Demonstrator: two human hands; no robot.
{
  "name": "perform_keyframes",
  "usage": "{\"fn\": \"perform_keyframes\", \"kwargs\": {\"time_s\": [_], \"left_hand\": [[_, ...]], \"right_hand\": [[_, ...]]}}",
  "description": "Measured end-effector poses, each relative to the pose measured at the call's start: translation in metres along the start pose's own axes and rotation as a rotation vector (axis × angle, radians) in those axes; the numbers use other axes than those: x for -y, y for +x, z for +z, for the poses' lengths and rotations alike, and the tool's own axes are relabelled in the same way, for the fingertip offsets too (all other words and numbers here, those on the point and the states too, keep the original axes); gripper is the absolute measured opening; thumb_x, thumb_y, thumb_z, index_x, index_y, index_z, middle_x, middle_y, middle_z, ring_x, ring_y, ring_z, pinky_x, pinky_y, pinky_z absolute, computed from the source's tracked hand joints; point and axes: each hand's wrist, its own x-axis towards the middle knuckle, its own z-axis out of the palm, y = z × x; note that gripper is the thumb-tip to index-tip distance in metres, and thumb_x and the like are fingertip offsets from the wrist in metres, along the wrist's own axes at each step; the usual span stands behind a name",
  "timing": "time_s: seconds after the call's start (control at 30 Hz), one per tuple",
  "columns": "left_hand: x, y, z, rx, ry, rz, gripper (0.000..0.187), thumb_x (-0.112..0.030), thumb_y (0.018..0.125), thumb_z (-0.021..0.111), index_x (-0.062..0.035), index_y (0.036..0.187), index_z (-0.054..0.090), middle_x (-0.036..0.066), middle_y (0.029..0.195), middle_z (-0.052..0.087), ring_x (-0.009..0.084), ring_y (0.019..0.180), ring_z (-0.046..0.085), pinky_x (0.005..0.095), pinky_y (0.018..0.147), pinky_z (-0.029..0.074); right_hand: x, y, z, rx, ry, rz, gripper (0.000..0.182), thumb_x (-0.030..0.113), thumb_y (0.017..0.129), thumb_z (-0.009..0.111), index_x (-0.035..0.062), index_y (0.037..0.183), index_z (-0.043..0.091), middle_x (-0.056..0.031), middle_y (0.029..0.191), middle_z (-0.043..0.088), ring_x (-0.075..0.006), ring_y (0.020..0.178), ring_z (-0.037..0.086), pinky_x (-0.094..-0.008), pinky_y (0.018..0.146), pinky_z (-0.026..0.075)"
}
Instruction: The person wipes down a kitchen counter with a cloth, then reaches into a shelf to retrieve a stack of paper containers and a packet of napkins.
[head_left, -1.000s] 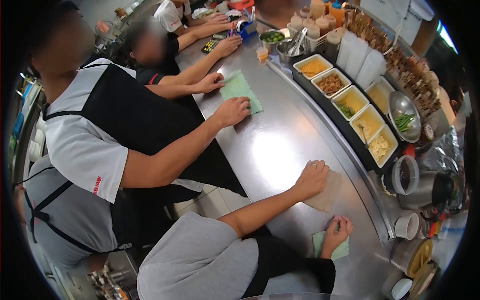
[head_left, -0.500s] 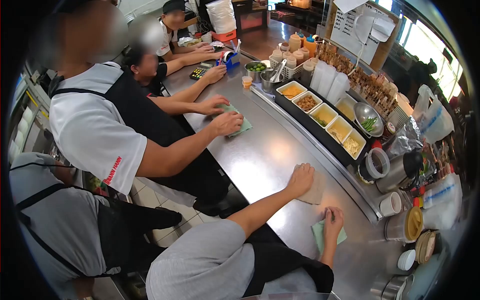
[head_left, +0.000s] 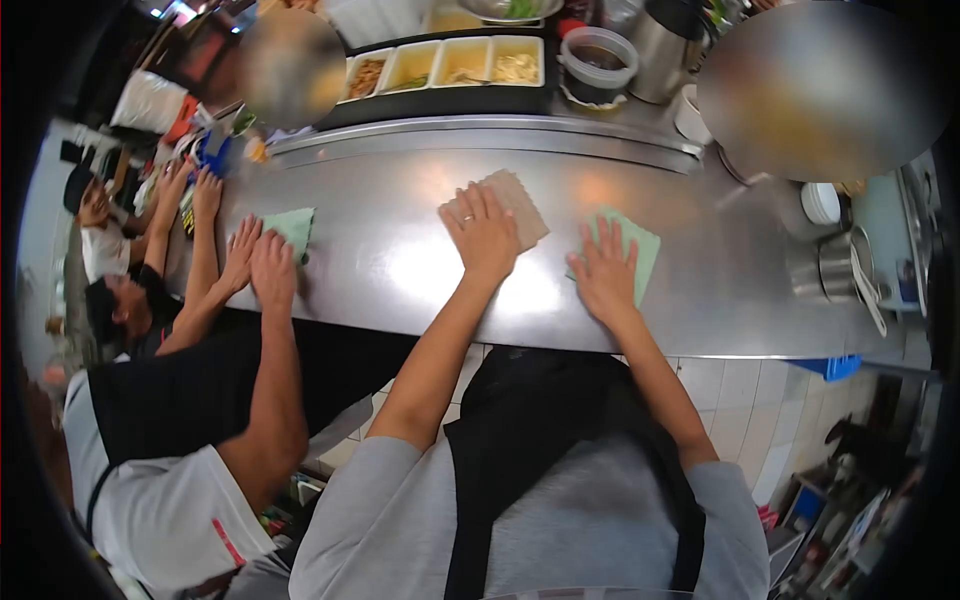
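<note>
My left hand (head_left: 482, 233) lies palm down, fingers spread, on the left part of a brown cloth (head_left: 518, 208). To its right, my right hand (head_left: 606, 270) rests with spread fingers on a green cloth (head_left: 643, 256). Both cloths lie on the steel counter (head_left: 400, 215). Further left, a co-worker's two hands (head_left: 271, 262) touch another green cloth (head_left: 292, 228).
Behind the counter's raised metal ledge (head_left: 480, 124) stand food trays (head_left: 515, 62), a lidded tub (head_left: 598, 60) and a steel flask (head_left: 665, 50). White bowls (head_left: 820, 203) and a steel pot (head_left: 845, 262) are at the right. Other people stand along the left.
The view has swung to the right and down over my hands. My right hand has gone from bent fingers to lying spread on its green cloth.
</note>
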Motion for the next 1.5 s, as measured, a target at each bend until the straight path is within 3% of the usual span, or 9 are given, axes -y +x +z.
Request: {"fn": "perform_keyframes", "kwargs": {"time_s": [0.03,0.07,0.2,0.27,0.37,0.47,0.67,1.0,1.5], "left_hand": [[-0.002,0.003,0.0,0.072,0.029,-0.031,0.057,-0.034,0.092,0.032,0.0025,0.135,0.026,0.021,0.142,0.022,0.0359,0.134,0.014,0.0586,0.104,0.003],[0.001,0.004,-0.002,0.076,0.028,-0.019,0.057,-0.034,0.092,0.032,0.0025,0.135,0.026,0.021,0.142,0.022,0.0359,0.134,0.014,0.0586,0.104,0.003],[0.018,0.007,-0.002,0.093,0.02,0.126,0.056,-0.036,0.092,0.031,-0.0034,0.137,0.026,0.018,0.142,0.024,0.0346,0.133,0.016,0.0565,0.104,0.006],[0.027,0.019,-0.003,0.105,-0.056,0.314,0.056,-0.036,0.09,0.035,-0.0043,0.136,0.031,0.017,0.141,0.027,0.034,0.132,0.021,0.0572,0.104,0.007],[0.034,0.036,-0.006,0.132,-0.065,0.41,0.055,-0.036,0.089,0.037,-0.0082,0.136,0.032,0.014,0.142,0.029,0.031,0.132,0.023,0.0544,0.105,0.009],[0.035,0.04,-0.006,0.137,-0.065,0.488,0.055,-0.037,0.087,0.038,-0.012,0.136,0.033,0.011,0.142,0.03,0.0288,0.132,0.025,0.0515,0.106,0.01],[0.036,0.039,-0.004,0.127,-0.07,0.454,0.056,-0.038,0.087,0.04,-0.0123,0.136,0.033,0.01,0.143,0.029,0.0285,0.133,0.024,0.0504,0.107,0.01],[0.047,0.046,0.007,0.166,-0.088,0.496,0.054,-0.038,0.089,0.041,-0.013,0.136,0.034,0.011,0.142,0.031,0.029,0.132,0.025,0.051,0.105,0.012],[0.051,0.051,0.006,0.213,-0.104,0.499,0.054,-0.04,0.091,0.037,-0.0121,0.137,0.032,0.009,0.142,0.03,0.0255,0.133,0.023,0.0475,0.106,0.009]], "right_hand": [[0.0,0.0,0.007,0.027,-0.045,0.009,0.048,0.035,0.088,0.046,0.0108,0.13,0.042,-0.0168,0.136,0.034,-0.0358,0.128,0.028,-0.0535,0.103,0.018],[0.001,0.003,0.01,0.058,-0.088,0.011,0.053,0.04,0.09,0.041,0.0129,0.135,0.035,-0.0151,0.141,0.028,-0.035,0.132,0.021,-0.0551,0.104,0.013],[-0.003,0.006,0.01,0.086,-0.065,0.005,0.054,0.041,0.091,0.039,0.0144,0.137,0.032,-0.0142,0.143,0.025,-0.0343,0.133,0.019,-0.0548,0.105,0.012],[-0.009,0.007,0.007,0.075,0.04,-0.016,0.054,0.041,0.09,0.039,0.0137,0.137,0.032,-0.0144,0.143,0.026,-0.0339,0.133,0.02,-0.0553,0.104,0.011],[-0.009,0.009,0.014,0.002,-0.091,0.131,0.057,0.045,0.089,0.041,0.0155,0.137,0.032,-0.0132,0.142,0.027,-0.0324,0.133,0.019,-0.0533,0.106,0.011],[-0.035,0.042,0.024,0.038,-0.091,0.068,0.059,0.048,0.086,0.043,0.0201,0.137,0.032,-0.0098,0.143,0.027,-0.0299,0.133,0.019,-0.05,0.107,0.01],[-0.069,0.068,0.023,0.09,0.029,-0.052,0.059,0.053,0.085,0.042,0.0255,0.136,0.034,-0.0046,0.144,0.026,-0.0267,0.135,0.017,-0.0457,0.109,0.009],[-0.055,0.032,0.022,0.031,0.006,0.07,0.058,0.051,0.086,0.039,0.0197,0.136,0.036,-0.0082,0.144,0.026,-0.0282,0.135,0.019,-0.0461,0.109,0.009],[-0.053,0.031,0.029,0.048,0.029,0.095,0.058,0.052,0.084,0.041,0.024,0.135,0.037,-0.0045,0.146,0.023,-0.0258,0.136,0.014,-0.0448,0.109,0.006]]}}
